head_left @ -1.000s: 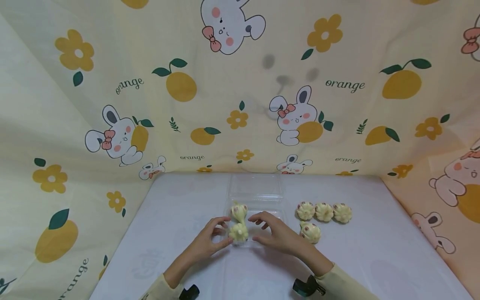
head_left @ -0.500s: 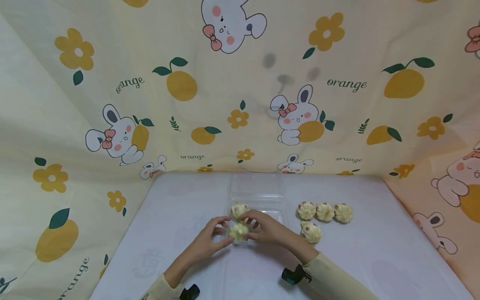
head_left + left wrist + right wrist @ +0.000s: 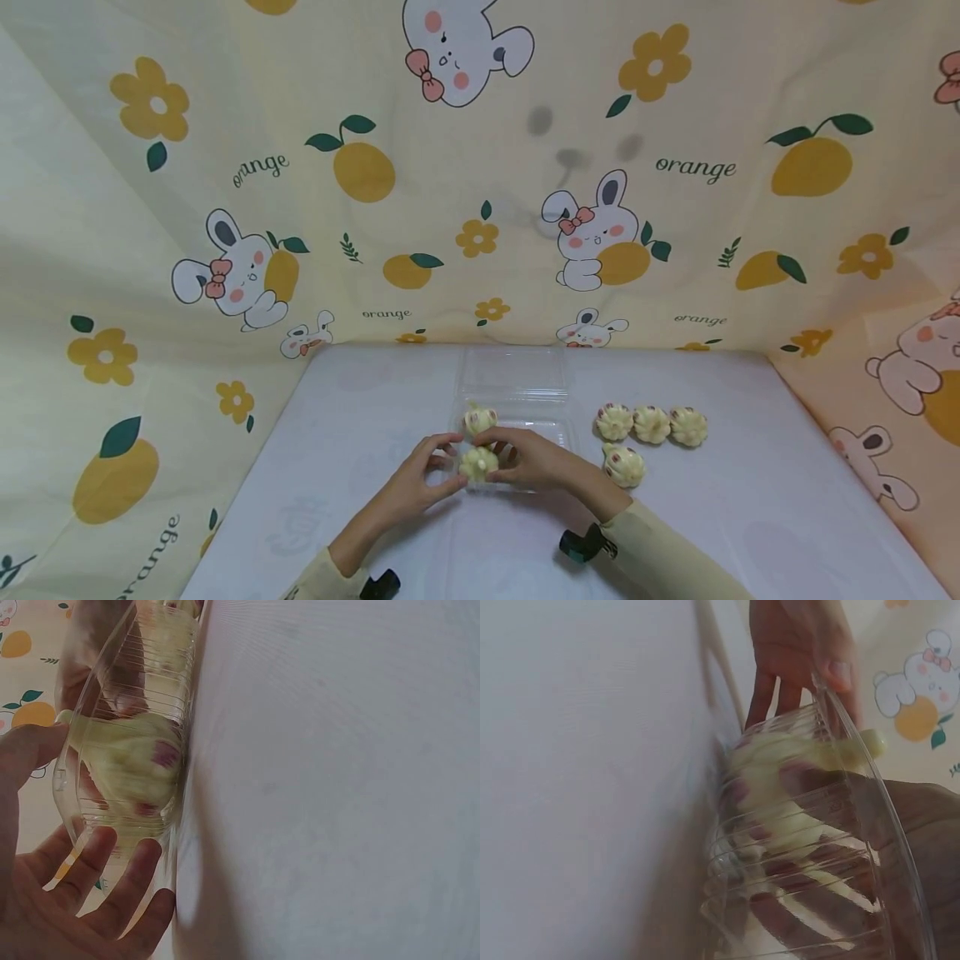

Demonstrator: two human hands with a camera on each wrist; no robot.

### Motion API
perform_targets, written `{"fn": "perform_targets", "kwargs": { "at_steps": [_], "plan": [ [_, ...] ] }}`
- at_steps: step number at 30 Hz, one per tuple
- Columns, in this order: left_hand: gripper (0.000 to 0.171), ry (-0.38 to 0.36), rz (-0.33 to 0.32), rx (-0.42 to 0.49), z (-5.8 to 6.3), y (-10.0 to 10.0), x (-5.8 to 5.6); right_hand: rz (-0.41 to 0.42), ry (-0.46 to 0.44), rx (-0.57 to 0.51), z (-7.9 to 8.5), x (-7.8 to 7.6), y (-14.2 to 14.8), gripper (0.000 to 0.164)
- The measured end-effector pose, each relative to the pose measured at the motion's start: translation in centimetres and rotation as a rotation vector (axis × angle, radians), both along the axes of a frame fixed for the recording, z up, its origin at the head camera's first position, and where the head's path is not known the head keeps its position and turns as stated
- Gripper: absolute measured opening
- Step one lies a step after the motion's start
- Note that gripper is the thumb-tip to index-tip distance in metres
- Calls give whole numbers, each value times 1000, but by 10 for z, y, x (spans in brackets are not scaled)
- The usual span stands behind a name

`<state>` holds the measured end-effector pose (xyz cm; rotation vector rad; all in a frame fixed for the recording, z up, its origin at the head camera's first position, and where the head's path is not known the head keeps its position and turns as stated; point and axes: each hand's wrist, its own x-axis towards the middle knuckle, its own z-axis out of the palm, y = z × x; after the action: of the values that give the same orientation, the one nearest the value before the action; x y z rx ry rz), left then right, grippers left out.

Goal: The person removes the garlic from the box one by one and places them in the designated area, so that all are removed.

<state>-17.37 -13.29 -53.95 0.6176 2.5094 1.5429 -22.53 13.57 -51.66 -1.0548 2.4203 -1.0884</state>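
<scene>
A clear plastic container (image 3: 553, 433) stands open in front of me, its lid (image 3: 512, 367) folded away from me. In its left half lie two pale yellow, lobed, pumpkin-shaped pieces. My right hand (image 3: 534, 458) reaches in and holds the near piece (image 3: 474, 467) between thumb and fingers. This piece (image 3: 135, 761) shows purple spots through the ribbed wall in the left wrist view; its stem pokes above the rim. The far piece (image 3: 480, 417) sits just behind. My left hand (image 3: 412, 485) touches the container's left side, thumb by the near corner, fingers spread along the outside.
Several similar pumpkin-shaped pieces lie right of the container: a row (image 3: 651, 425) at the back and one piece (image 3: 623, 465) nearer. A white cloth (image 3: 360, 392) covers the table. Patterned fabric (image 3: 480, 225) hangs at the back and sides.
My right hand has moved left into the container, and its spread fingers have come together on the near pumpkin-shaped piece. My left hand has stayed in place.
</scene>
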Motion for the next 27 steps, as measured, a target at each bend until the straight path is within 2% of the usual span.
{"fn": "perform_targets", "kwargs": {
  "at_steps": [7,12,18,27],
  "plan": [
    [67,4,-7,-1,0,0,0,-13,-59,27,1,-2,1,51],
    [66,8,-16,11,2,1,1,-38,-53,35,0,-3,3,53],
    [65,1,-16,17,2,1,3,-77,-12,25,5,0,10,56],
    [64,14,-10,27,2,2,2,-82,75,-87,12,5,24,56]
  ]
}}
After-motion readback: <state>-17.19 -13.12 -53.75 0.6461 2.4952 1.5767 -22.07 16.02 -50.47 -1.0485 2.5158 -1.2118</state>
